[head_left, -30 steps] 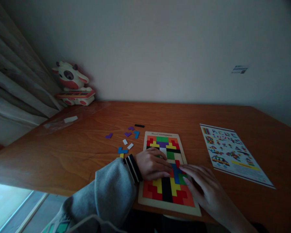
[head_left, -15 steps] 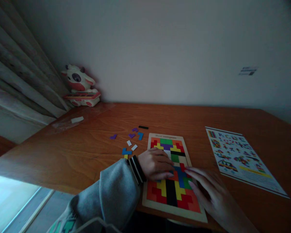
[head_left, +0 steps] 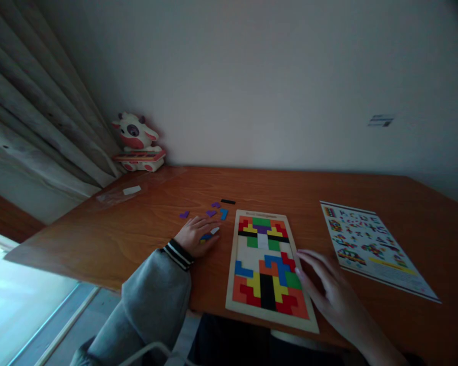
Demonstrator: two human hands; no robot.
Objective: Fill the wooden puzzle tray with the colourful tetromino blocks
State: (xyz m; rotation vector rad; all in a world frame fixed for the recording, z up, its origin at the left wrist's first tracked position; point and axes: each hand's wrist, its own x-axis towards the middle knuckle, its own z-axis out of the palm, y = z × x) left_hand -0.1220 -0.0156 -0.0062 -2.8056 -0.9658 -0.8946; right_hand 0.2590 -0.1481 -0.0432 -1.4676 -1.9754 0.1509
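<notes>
Left hand [head_left: 196, 235]: palm down on the table [head_left: 130, 239], fingers stretched out and slightly spread, nothing closed in it. The fingertips rest over a small white piece [head_left: 215, 230] and a blue piece [head_left: 205, 236]. The blue one is partly hidden under the fingers, so its shape is not readable. A grey sleeve [head_left: 156, 300] with a striped cuff runs back to the near edge.

Right hand [head_left: 326, 287]: also flat and open, palm down, fingers pointing far-left, holding nothing. The fingertips sit at the right rim of the puzzle board [head_left: 270, 320]. I cannot tell whether they touch the rim or the table just beside it.

Puzzle board: flat on the table between the two hands, long side running near to far.
- The near half is filled with red, orange, yellow, black, blue and green blocks.
- The far strip is filled as well.
- A bare pale patch [head_left: 252, 251] lies left of the middle.

Loose bits, left of the board's far corner and just beyond the left hand:
- a blue bent piece [head_left: 224, 214];
- two purple pieces [head_left: 211, 213] close together;
- a lone purple piece [head_left: 183, 214] further left;
- a black bar [head_left: 228, 202], farthest of all.

Elsewhere:
- A printed picture sheet [head_left: 370, 244] lies right of the board, apart from it.
- A cow toy [head_left: 137, 142] stands in the far-left corner against the wall, beside the curtain [head_left: 41, 127].
- A clear plastic bag [head_left: 120, 194] lies nearer than the toy, with something white in it.
</notes>
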